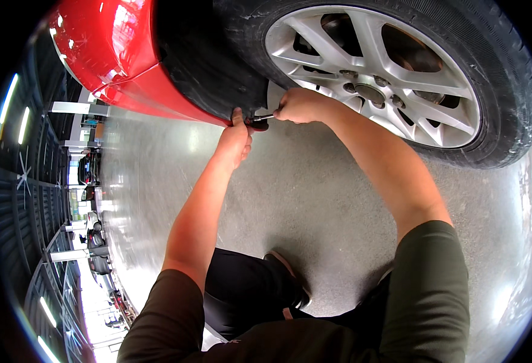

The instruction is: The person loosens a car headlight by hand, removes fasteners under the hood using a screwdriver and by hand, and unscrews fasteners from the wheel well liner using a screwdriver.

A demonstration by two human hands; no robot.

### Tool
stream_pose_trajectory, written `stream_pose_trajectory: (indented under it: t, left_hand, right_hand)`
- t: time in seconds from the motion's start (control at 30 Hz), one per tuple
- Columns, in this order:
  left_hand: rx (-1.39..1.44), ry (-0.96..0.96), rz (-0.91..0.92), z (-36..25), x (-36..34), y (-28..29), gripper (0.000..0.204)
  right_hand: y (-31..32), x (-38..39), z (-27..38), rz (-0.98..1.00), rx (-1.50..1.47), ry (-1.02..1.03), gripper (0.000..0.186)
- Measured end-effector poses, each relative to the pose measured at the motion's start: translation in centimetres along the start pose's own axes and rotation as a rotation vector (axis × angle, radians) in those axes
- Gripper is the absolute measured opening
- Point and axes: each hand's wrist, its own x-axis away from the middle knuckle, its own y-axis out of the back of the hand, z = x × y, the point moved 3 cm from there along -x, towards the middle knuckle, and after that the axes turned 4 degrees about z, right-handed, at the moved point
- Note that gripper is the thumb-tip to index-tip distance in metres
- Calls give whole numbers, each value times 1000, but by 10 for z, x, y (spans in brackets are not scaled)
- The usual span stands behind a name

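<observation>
A red bumper (136, 97) curves in from the upper left, its lower rear corner meeting the black wheel arch liner (211, 66). My left hand (236, 142) is closed at that corner, thumb up against the liner and fingers curled beneath the edge. To its right, my right hand (302, 106) makes a fist around a screwdriver-like tool (265, 117). The tool's slim metal shaft points left, its tip reaching the dark part beside my left thumb. My fist hides the handle; what the tip touches is too small to make out.
A black tyre (508, 121) on a silver spoked wheel (372, 94) fills the upper right, close to my right forearm. Below lies the grey workshop floor (338, 212), where my dark shoe (289, 275) stands. Parked cars (90, 169) show at the far left.
</observation>
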Motion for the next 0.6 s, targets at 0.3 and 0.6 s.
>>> stream_pose_trajectory:
  t: [0.3,0.6]
  left_hand:
    - [-89,-68,141,3,21,9,52]
    - [382,-86,676,20,83,-8,26]
  right_hand:
    - [-4,26,-26,196,-197,-150,28]
    - [-107,88,-15,-159,-1576,336,26]
